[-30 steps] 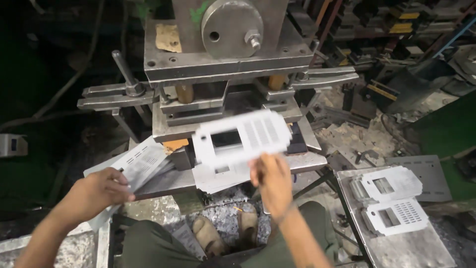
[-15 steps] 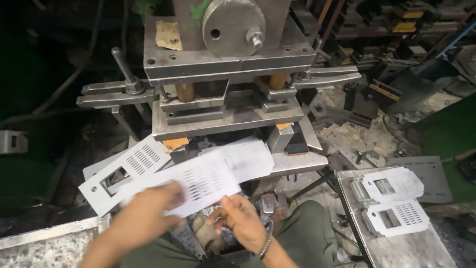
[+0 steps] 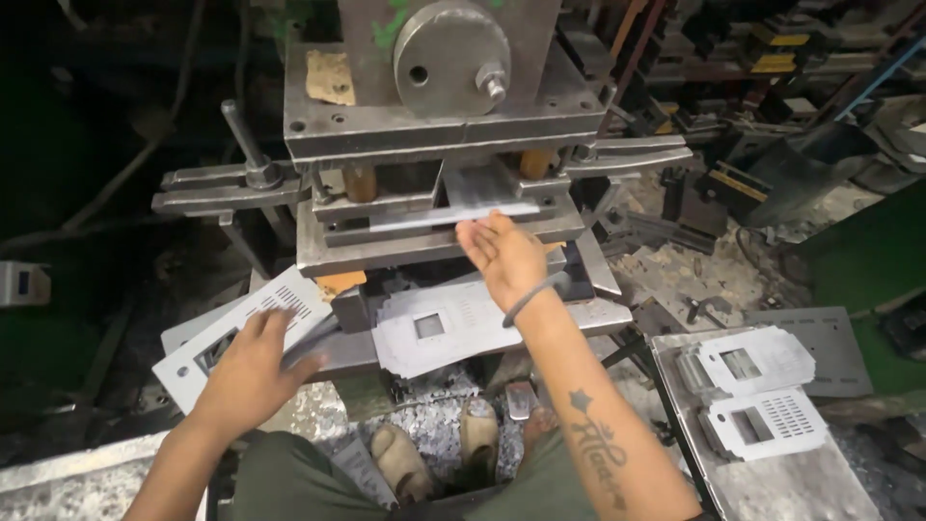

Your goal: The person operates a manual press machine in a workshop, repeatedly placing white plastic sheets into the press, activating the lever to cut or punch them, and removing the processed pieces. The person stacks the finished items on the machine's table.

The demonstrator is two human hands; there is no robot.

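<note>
1. Two hands at work at a metal press (image 3: 434,125), seen from the head cam. Both have shifted within the last sec.
2. R hand (image 3: 503,256): 1 s ago it held a white punched sheet up in front of the press; half a sec ago it was low, near the lap. Now it is at the die slot, fingers spread and flat, palm partly up, gripping nothing. Fingertips touch or sit just at the edge of a thin grey sheet (image 3: 487,193) lying in the slot between upper and lower die blocks.
3. L hand (image 3: 253,371): has gone back to the left side. It rests palm-down, fingers spread, on the slotted white sheet (image 3: 246,323) on the left ledge. Cannot tell if it grips or only presses.
4. Stack of punched sheets (image 3: 439,328) with a square window lies on the press bed below the die, just left of the R forearm.
5. Judgement: the sheet is now fed into the die and the R hand has let go, though its fingers are not yet clear of the slot. The L hand looks staged on the next piece.
6. Also noted: two finished white sheets (image 3: 757,386) on a tray (image 3: 801,482) at right, well apart from both hands. Metal scrap on floor (image 3: 434,425) around the person's sandalled feet (image 3: 439,453).
</note>
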